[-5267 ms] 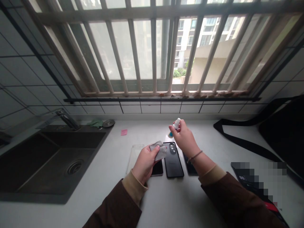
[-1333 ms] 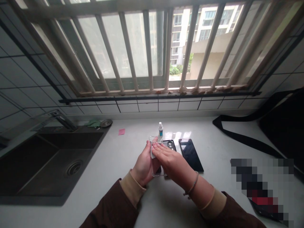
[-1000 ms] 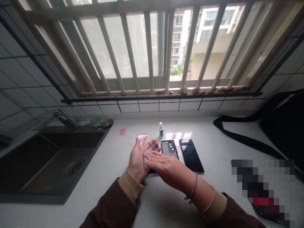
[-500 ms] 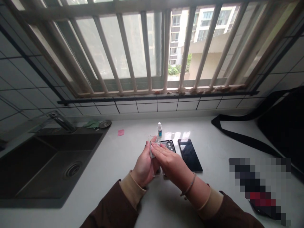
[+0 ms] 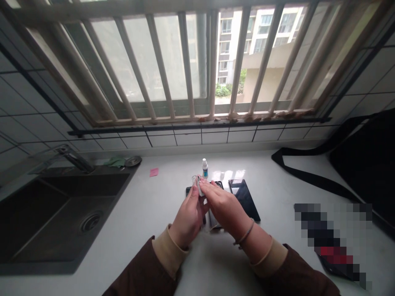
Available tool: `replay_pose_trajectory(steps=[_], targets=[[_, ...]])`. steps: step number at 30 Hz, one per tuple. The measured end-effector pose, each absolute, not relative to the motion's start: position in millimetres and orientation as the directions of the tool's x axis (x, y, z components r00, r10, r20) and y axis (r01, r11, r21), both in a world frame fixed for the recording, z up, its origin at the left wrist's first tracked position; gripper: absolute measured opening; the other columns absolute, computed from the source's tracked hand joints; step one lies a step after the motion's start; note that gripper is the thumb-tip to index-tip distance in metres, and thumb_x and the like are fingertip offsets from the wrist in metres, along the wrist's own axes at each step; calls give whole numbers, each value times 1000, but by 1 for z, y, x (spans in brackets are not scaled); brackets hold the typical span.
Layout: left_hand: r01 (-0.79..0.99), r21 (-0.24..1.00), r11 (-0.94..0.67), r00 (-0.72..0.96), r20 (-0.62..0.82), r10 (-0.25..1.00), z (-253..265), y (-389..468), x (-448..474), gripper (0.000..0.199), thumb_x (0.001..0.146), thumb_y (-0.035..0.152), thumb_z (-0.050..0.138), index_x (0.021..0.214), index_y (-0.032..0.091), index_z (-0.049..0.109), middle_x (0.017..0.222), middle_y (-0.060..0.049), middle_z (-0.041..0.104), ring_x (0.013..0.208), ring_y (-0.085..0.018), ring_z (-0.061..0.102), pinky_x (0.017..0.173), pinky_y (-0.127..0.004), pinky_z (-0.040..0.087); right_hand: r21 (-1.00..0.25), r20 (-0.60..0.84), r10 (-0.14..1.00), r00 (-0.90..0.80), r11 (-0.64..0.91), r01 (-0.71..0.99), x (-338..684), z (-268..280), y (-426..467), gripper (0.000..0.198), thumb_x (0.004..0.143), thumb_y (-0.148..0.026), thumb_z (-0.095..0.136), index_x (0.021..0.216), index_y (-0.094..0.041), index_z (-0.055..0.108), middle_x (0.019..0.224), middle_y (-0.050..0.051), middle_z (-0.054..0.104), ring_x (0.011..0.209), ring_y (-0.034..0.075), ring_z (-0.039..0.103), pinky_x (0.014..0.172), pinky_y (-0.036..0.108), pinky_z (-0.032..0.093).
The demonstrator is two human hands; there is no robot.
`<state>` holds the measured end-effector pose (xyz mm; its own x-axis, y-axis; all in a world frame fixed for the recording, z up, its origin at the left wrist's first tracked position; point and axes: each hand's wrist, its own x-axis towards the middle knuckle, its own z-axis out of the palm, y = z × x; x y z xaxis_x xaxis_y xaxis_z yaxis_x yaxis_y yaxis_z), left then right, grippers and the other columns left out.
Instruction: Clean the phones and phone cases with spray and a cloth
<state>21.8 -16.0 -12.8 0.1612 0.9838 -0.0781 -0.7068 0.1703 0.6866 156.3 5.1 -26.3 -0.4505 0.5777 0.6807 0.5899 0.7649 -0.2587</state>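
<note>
Left hand: my left hand [image 5: 187, 214] is raised edge-on above the counter [image 5: 160, 205], fingers curled around a clear phone case [image 5: 196, 183] that stands nearly upright between my palms.
Right hand: my right hand [image 5: 222, 206] lies flat against the case with fingers stretched out, pressing a small grey cloth [image 5: 199, 186] to it — not closed into a grip.
Beneath the hands: two phones [image 5: 212, 220], mostly hidden; a third dark phone [image 5: 244, 198] lies just right, screen up.
Behind: a small white bottle [image 5: 205, 167] stands upright near my fingertips.
Far left: a dark sink [image 5: 58, 213] — and a pink note [image 5: 153, 172] beside it.
Right: a black bag strap [image 5: 311, 177] trails across the counter.
</note>
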Motion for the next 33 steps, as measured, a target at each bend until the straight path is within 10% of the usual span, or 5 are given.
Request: replay_pose_trajectory(steps=[12,22,33], targets=[[-680,729,-81,-250,-126,960,1,5,-6,61,106,62,44,155,25,49,124,-14,69,126,-25,66,117,-45,49,-382,525,506,-684,858,342,151,-29,-6,43,101,-6,54,141,-17,66,144,10,71,135,17,67,127,34,42],[-614,779,-129,-235,-24,972,8,2,-7,59,104,62,51,153,30,55,125,-10,67,130,-24,63,121,-45,44,-549,600,552,-579,811,203,147,-26,-15,45,105,-8,49,144,-26,65,145,4,70,133,16,67,120,32,51],[-689,721,-80,-214,-96,972,6,8,-14,59,106,60,46,153,24,51,124,-14,70,124,-24,68,119,-42,47,-256,454,559,-693,827,500,154,-27,-6,47,95,3,59,130,-26,71,144,6,71,154,31,45,128,63,35]])
